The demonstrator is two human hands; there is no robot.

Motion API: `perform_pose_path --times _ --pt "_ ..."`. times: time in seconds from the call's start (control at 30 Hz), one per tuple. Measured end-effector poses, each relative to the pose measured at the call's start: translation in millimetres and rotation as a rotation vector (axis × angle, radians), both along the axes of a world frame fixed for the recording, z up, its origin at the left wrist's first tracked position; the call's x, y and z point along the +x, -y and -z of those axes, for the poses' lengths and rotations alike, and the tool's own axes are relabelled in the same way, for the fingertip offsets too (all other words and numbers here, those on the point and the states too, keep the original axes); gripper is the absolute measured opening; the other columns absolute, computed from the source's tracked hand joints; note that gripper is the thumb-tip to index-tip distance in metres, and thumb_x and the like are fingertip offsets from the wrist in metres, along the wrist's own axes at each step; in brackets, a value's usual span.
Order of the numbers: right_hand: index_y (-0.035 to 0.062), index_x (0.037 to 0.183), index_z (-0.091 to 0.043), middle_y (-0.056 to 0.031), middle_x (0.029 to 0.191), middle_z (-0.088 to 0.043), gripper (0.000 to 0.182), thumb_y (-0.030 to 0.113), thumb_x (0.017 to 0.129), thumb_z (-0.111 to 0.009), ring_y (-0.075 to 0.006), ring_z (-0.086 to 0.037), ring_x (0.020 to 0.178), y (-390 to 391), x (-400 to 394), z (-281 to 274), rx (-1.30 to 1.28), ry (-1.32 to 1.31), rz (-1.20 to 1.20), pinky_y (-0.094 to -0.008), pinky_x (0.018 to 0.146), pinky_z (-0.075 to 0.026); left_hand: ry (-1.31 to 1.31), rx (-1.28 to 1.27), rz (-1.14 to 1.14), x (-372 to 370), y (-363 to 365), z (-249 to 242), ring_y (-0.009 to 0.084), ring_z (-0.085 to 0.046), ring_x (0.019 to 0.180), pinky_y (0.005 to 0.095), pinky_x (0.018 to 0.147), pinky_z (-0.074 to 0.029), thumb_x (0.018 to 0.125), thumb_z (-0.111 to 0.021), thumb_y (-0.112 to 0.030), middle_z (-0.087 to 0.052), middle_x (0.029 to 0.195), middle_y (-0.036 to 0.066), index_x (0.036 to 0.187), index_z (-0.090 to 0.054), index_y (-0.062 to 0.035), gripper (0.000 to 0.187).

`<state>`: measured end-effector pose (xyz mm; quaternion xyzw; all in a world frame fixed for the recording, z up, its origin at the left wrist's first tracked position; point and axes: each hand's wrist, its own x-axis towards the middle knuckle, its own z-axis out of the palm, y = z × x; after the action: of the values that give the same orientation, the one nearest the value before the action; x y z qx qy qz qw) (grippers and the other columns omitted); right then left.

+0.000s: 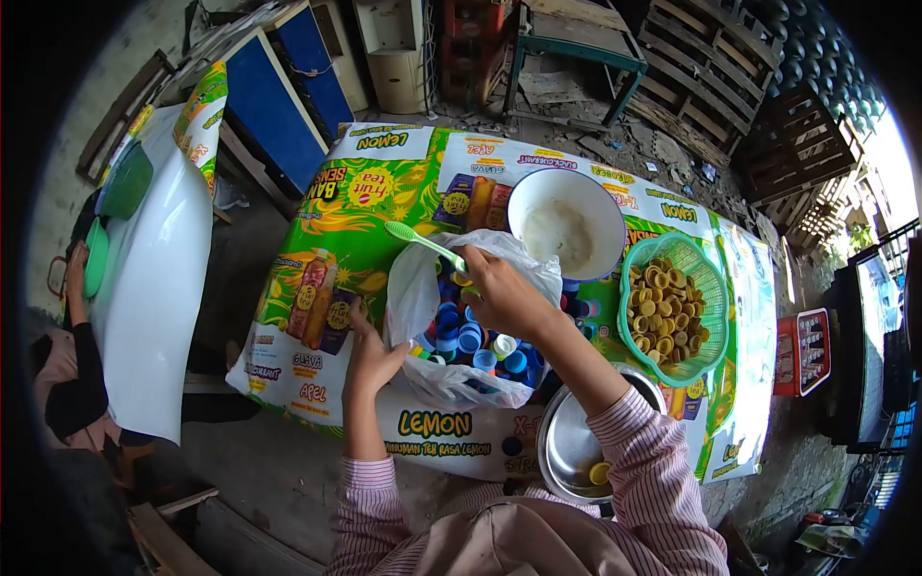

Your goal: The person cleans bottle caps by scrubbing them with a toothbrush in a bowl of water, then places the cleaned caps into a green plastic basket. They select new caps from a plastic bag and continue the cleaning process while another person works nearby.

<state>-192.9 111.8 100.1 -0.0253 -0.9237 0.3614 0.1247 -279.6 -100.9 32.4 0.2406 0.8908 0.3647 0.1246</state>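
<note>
While right hand (506, 296) pinches green toothbrush (433, 246) over bag (409, 288) at frame centre, I see left hand (372, 361) spread beside it; tugging plastic could spill caps (470, 338).

A makeshift workshop or storage yard is shown (which one can't be told). Slatted wooden pallets (709, 67) are propped up at the back, rough ground (677, 168) is littered with debris, and a red bottle crate (803, 352) is parked at the side. The worktable (360, 408) is draped in printed drink-advert sheeting, with bottle caps (469, 338) kept in bulk.
</note>
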Motion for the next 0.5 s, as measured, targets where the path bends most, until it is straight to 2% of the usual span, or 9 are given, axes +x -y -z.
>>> perform_pose_path --times 0.03,0.1,0.13,0.17,0.23,0.27,0.37,0.43,0.5 --pt "-0.0023 0.099 -0.036 -0.0263 0.085 -0.057 0.039 -0.002 0.069 -0.061 -0.0444 -0.056 0.081 6.1 0.8 2.8 -0.028 0.015 -0.025 -0.0479 0.069 -0.044 0.000 -0.005 0.000 1.1 10.5 0.9 0.0309 -0.048 0.111 0.0375 0.092 -0.040 0.072 -0.061 -0.009 -0.038 0.130 0.019 0.135 -0.005 -0.0009 0.085" --pt "-0.0054 0.092 -0.038 -0.0266 0.080 -0.055 0.029 -0.011 0.065 -0.048 -0.0447 -0.054 0.080 20.7 1.5 3.7 -0.065 0.017 -0.073 -0.0465 0.069 -0.044 0.583 0.137 -0.095 3.6 25.4 -4.4 0.0337 -0.040 0.118 0.0412 0.097 -0.036 0.075 -0.059 -0.016 -0.033 0.134 0.021 0.135 -0.010 0.0041 0.080" --pt "-0.0055 0.093 -0.038 -0.0265 0.081 -0.055 0.030 -0.011 0.065 -0.048 -0.0443 -0.054 0.080 27.2 2.5 3.2 -0.062 0.039 -0.109 -0.0464 0.069 -0.044 0.706 -0.012 -0.215 14.2 21.9 -28.8 0.0302 -0.045 0.114 0.0424 0.091 -0.041 0.079 -0.050 -0.021 -0.039 0.129 0.018 0.134 -0.018 0.0040 0.068" --pt "-0.0056 0.093 -0.038 -0.0265 0.081 -0.055 0.031 -0.012 0.064 -0.048 -0.0440 -0.055 0.080 32.9 2.7 2.9 -0.058 0.061 -0.147 -0.0462 0.068 -0.044 0.704 -0.013 -0.219 11.5 29.3 -16.0 0.0302 -0.045 0.114 0.0424 0.091 -0.041 0.079 -0.050 -0.021 -0.039 0.129 0.018 0.134 -0.018 0.0040 0.068" --pt "-0.0059 0.094 -0.037 -0.0284 0.090 -0.055 0.034 -0.011 0.064 -0.052 -0.0438 -0.056 0.084 45.9 -1.9 18.6 -0.076 0.117 -0.190 -0.0449 0.072 -0.046 0.971 0.251 -0.204 3.8 46.3 15.4 0.0273 -0.050 0.107 0.0426 0.086 -0.045 0.080 -0.043 -0.022 -0.045 0.122 0.016 0.131 -0.029 0.0032 0.058" --pt "-0.0064 0.096 -0.037 -0.0297 0.096 -0.054 0.036 -0.011 0.064 -0.051 -0.0435 -0.056 0.086 51.6 -1.3 28.9 -0.079 0.065 -0.200 -0.0443 0.073 -0.047 0.958 0.275 -0.227 3.7 47.5 22.0 0.0259 -0.053 0.102 0.0420 0.087 -0.045 0.082 -0.039 -0.023 -0.048 0.118 0.015 0.125 -0.039 0.0028 0.050" --pt "-0.0081 0.102 -0.036 -0.0312 0.107 -0.051 0.041 -0.011 0.064 -0.051 -0.0428 -0.057 0.089 63.6 -0.9 33.6 -0.063 0.057 -0.192 -0.0435 0.075 -0.048 1.022 0.529 -0.210 1.9 45.7 23.4 0.0261 -0.053 0.102 0.0419 0.088 -0.044 0.082 -0.039 -0.022 -0.048 0.118 0.015 0.125 -0.040 0.0018 0.049" --pt "-0.0092 0.106 -0.036 -0.0313 0.111 -0.049 0.045 -0.011 0.064 -0.051 -0.0424 -0.057 0.091 62.9 -1.4 37.1 -0.044 0.108 -0.179 -0.0432 0.076 -0.048 1.044 0.533 -0.176 1.8 39.5 12.7 0.0282 -0.051 0.106 0.0454 0.090 -0.043 0.083 -0.037 -0.024 -0.048 0.119 0.014 0.128 -0.037 0.0015 0.051" --pt "-0.0096 0.110 -0.035 -0.0296 0.109 -0.051 0.049 -0.009 0.064 -0.054 -0.0426 -0.056 0.090 46.5 -9.8 38.3 0.027 0.029 -0.122 -0.0440 0.074 -0.048 0.853 0.246 -0.194 5.2 30.3 -8.4 0.0276 -0.049 0.110 0.0443 0.092 -0.041 0.083 -0.039 -0.027 -0.048 0.121 0.014 0.129 -0.038 -0.0021 0.052"
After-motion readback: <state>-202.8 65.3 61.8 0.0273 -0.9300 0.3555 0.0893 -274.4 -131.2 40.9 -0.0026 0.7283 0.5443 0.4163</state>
